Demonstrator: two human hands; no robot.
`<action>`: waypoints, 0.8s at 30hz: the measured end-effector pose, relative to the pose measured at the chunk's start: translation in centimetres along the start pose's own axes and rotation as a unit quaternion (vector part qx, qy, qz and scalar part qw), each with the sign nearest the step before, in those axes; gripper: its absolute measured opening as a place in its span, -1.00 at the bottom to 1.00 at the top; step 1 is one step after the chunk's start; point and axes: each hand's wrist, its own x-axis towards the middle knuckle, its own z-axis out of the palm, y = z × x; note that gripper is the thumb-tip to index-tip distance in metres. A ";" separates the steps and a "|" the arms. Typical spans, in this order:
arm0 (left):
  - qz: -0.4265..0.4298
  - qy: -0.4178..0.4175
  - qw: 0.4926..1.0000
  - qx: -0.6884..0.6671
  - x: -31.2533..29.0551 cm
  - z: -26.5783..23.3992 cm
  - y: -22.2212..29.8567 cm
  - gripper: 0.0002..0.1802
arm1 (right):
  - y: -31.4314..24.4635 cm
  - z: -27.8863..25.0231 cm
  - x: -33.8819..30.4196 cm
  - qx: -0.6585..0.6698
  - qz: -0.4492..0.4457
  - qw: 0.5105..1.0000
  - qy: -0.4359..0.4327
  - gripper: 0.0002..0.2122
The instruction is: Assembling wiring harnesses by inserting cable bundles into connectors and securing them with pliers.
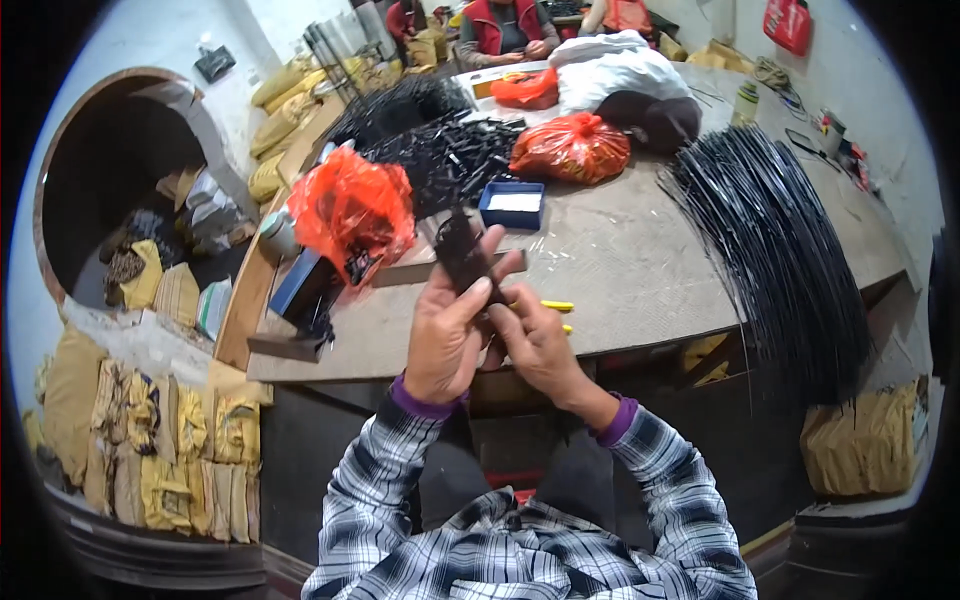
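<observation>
In front of my chest, above the table's near edge, my left hand [442,335] is closed around a small dark bundle [460,255] of what look like short black pieces. Their exact kind is too blurred to tell. My right hand [540,345] pinches at the bundle's lower end, thumb and fingers pressed together against it. Just beyond the right hand, the yellow handles [558,305] of a tool lie on the table, partly hidden by my fingers. A blue open box [512,222] with a white inside stands a little farther off.
On the table [625,270], a red plastic bag [352,205] sits left and a full, tied red bag [570,148] farther back. Black pieces [440,155] are heaped behind. Long black strips [775,230] overhang the right edge. Yellow sacks [180,450] lie lower left. Another person [505,30] sits opposite.
</observation>
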 end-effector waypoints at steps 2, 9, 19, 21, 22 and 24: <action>-0.020 0.013 0.999 -0.024 -0.3 -0.5 0.1 -0.52 | -0.5 0.6 -0.4 0.004 -0.025 1.000 0.004 -0.91; 0.028 0.031 0.999 -0.006 -2.9 -2.9 1.2 -0.67 | -0.4 4.0 -2.2 -0.066 -0.037 0.997 0.031 -0.89; 0.067 0.044 0.996 -0.033 -4.0 -5.1 1.6 -0.70 | 1.4 7.0 -3.2 -0.048 -0.049 0.996 0.053 -0.89; 0.069 0.058 0.996 -0.012 -4.0 -5.4 1.7 -0.72 | -0.1 7.7 -3.7 0.017 0.028 0.999 0.012 -0.89; 0.070 0.057 0.996 -0.001 -4.0 -5.3 1.8 -0.72 | -0.6 7.5 -4.0 0.066 0.093 0.993 -0.017 -0.89; 0.047 0.037 0.995 0.086 -4.3 -6.2 2.4 -0.72 | -0.7 7.1 -3.8 0.070 0.119 0.990 -0.014 -0.87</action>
